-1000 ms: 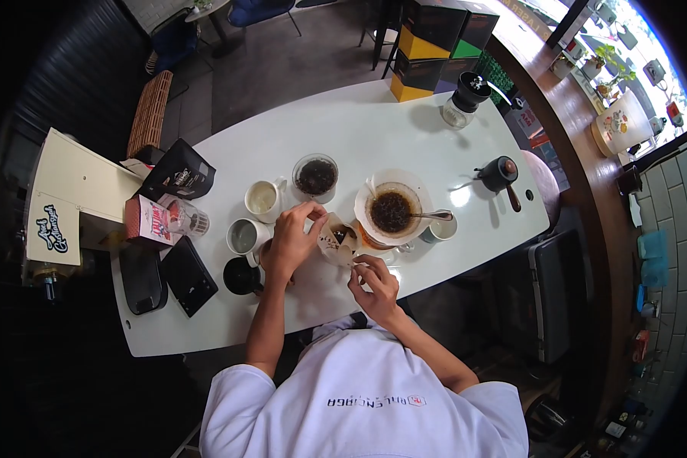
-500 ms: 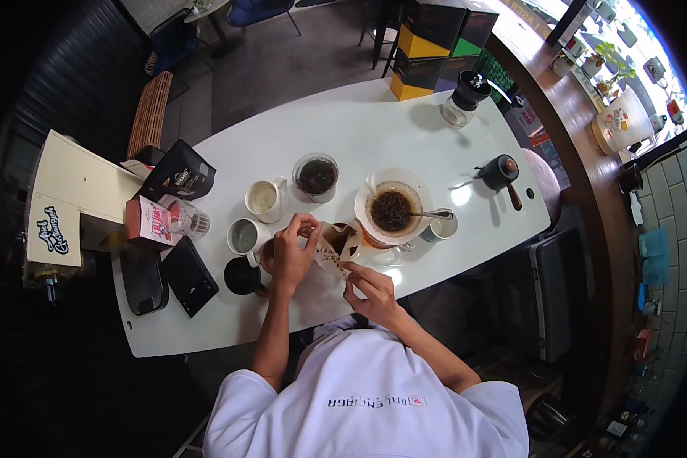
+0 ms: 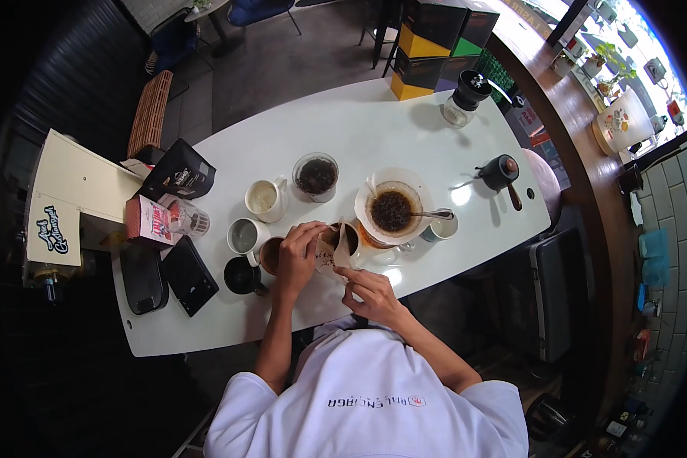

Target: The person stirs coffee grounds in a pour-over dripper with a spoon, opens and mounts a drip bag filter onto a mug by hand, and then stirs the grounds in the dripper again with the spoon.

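Note:
My left hand (image 3: 298,256) pinches the left edge of a small beige paper piece (image 3: 325,255) with dark marks on its front. My right hand (image 3: 370,294) has its fingertips closed on the lower right of the same paper. A folded flap of the paper stands up over a white-rimmed cup with a brown inside (image 3: 352,243), partly hidden behind it. Just right of the cup stands a white dripper (image 3: 420,191) holding dark wet coffee, with a spoon (image 3: 435,214) lying across its rim. A brown cup (image 3: 269,256) sits beside my left hand, partly covered.
Mugs (image 3: 261,197) and a black cup (image 3: 243,275) stand to the left. A glass of dark grounds (image 3: 316,177) stands beyond my hands. Farther right are a small black pot (image 3: 500,172) and a hand grinder (image 3: 469,91). A black scale or tablet-like slab (image 3: 189,276) lies left.
The paper has tipped and folded, so its flap now stands up and the cup behind shows more. My left hand has shifted slightly right and down; my right hand stays close to it.

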The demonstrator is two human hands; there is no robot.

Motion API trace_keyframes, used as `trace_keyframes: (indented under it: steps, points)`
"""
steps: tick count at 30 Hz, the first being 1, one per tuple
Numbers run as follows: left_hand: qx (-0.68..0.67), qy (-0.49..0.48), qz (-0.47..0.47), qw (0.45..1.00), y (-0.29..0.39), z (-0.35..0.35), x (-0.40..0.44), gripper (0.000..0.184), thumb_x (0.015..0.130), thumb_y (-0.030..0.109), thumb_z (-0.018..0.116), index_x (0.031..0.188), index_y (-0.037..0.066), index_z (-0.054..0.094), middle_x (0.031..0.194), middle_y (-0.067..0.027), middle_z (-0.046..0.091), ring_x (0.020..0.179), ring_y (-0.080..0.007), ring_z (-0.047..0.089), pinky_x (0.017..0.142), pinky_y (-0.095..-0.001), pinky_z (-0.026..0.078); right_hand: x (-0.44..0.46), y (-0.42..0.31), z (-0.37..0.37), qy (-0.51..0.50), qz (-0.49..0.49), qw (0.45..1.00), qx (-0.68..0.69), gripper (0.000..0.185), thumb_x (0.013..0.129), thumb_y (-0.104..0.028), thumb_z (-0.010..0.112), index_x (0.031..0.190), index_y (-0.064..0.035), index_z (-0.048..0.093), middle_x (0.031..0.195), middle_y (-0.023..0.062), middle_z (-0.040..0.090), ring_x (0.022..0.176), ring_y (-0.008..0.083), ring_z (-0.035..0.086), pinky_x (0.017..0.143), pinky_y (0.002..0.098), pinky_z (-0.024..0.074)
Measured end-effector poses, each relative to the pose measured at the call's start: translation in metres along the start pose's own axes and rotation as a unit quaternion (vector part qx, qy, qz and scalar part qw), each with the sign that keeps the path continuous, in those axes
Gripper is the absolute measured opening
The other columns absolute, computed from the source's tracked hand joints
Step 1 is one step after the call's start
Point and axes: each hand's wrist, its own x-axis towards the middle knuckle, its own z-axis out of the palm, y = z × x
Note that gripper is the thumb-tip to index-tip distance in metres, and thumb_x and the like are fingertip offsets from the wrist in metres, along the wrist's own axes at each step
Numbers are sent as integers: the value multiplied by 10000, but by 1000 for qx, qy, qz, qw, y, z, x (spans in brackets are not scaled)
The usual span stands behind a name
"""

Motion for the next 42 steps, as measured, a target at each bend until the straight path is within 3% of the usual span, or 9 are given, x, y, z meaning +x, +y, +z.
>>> trace_keyframes:
  steps: [6, 12, 25, 34, 40, 42]
  points:
    - [-23, 33, -17, 999, -1, 6, -3, 226, 935, 4, 569, 1140, -7, 663, 1126, -138, 665, 1036, -311, 653, 878, -395, 526, -1, 1, -1, -21, 15, 1000, 0, 194, 607, 71, 684, 710, -12, 542, 1174, 134, 672, 700, 226, 672, 584, 310, 546]
    - [-20, 25, -27, 999, 5, 4, -4, 253, 939, 22, 577, 1182, -5, 641, 1161, -146, 657, 1073, -321, 649, 900, -391, 520, 1, -1, -2, -10, 9, 1000, -11, 252, 580, 38, 717, 708, -24, 509, 1128, 151, 665, 650, 210, 639, 569, 319, 524]
    - [-52, 31, -37, 997, -2, 8, -1, 253, 923, 24, 602, 1171, 2, 647, 1163, -143, 657, 1071, -324, 648, 902, -392, 514, 1, 6, 0, -61, 9, 998, 14, 253, 596, 28, 723, 722, -33, 512, 1142, 113, 671, 699, 222, 648, 598, 328, 539]
    - [-51, 25, -27, 998, -2, 7, 4, 248, 931, 46, 599, 1169, -4, 649, 1161, -147, 656, 1069, -329, 645, 903, -391, 511, 2, 1, 1, -13, 39, 999, -19, 266, 594, 31, 730, 753, -15, 522, 983, 104, 659, 667, 240, 652, 572, 337, 538]
    - [-44, 36, -24, 998, 1, 6, 1, 250, 924, 22, 603, 1168, -1, 653, 1158, -137, 658, 1023, -298, 662, 816, -358, 540, 1, -4, 5, 63, 101, 993, -10, 250, 669, 50, 752, 774, -11, 534, 848, 93, 619, 637, 237, 632, 557, 337, 516]
    - [-34, 44, -11, 998, 1, 6, 0, 253, 920, 10, 605, 1169, 3, 655, 1156, -132, 660, 1015, -279, 663, 780, -341, 544, 0, -3, 6, 83, 152, 985, 24, 239, 702, 49, 766, 774, -19, 548, 804, 102, 624, 661, 207, 645, 569, 285, 508]
